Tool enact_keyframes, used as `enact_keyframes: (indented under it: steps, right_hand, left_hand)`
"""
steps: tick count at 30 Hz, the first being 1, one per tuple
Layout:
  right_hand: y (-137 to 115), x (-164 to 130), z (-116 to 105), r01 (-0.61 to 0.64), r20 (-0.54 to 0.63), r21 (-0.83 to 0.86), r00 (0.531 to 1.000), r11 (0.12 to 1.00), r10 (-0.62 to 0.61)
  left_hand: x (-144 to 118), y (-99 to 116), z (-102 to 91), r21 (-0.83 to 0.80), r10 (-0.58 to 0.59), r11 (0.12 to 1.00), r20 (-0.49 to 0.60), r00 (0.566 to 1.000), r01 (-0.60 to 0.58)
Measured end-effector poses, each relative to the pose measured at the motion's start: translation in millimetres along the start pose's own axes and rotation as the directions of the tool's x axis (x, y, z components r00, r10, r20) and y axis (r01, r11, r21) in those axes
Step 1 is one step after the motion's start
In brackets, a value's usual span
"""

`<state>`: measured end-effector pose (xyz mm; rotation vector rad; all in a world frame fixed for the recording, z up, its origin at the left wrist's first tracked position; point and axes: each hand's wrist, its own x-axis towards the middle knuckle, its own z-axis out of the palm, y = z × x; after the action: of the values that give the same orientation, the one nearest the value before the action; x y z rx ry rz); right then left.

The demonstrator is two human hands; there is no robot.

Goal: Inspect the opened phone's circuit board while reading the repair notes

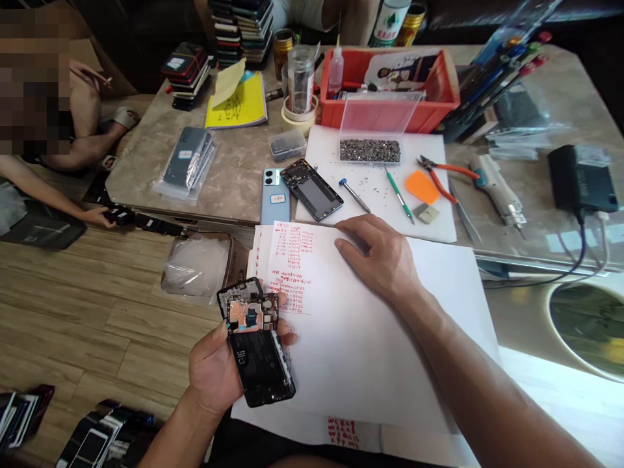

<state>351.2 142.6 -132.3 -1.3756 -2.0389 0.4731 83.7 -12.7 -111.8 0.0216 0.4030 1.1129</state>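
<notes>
My left hand point(214, 370) grips an opened black phone point(257, 341) with its back cover off, the circuit board and battery showing. It is held over the lower left corner of a stack of white paper sheets point(370, 338) with red handwriting at the upper left. My right hand point(377, 257) rests palm down on the top edge of those sheets, fingers spread, holding nothing. Just beyond it on a white mat point(439, 214) lie a phone frame point(312, 188), a small screwdriver point(355, 195) and a green tool point(400, 195).
A light blue phone point(275, 195) lies beside the frame. A red bin point(390, 88), a tray of screws point(370, 151), orange pliers point(446, 175), an orange pick point(422, 187) and a power adapter point(582, 179) sit on the table. Another person sits at the far left; phones are stacked behind and on the floor.
</notes>
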Motion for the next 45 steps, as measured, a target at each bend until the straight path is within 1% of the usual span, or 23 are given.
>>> enact_keyframes:
  steps: [13,22,30,37,45]
  right_hand:
    - [-0.9,0.7,-1.0,-0.007,0.020,-0.003,1.000,1.000,0.007]
    - [0.4,0.4,-0.4,-0.005,0.021,0.002,1.000,1.000,0.005]
    - [0.6,0.8,-0.3,-0.002,0.015,-0.001,1.000,1.000,0.002]
    - [0.2,0.7,0.1,0.001,0.015,0.000,1.000,1.000,-0.001]
    - [0.0,0.4,0.8,0.008,0.006,0.000,1.000,1.000,-0.008]
  left_hand:
    - [-2.1,0.1,-4.2,0.031,-0.002,1.000,-0.040,0.999,0.003]
    - [-0.8,-0.4,-3.2,0.018,0.000,1.000,-0.012,1.000,0.000]
    - [-0.3,-0.2,-1.6,0.018,0.011,1.000,-0.039,0.999,-0.011]
    - [-0.6,-0.1,-1.9,0.014,0.008,1.000,-0.018,1.000,-0.007]
    - [0.3,-0.8,-4.5,-0.014,-0.003,1.000,0.069,0.998,0.004]
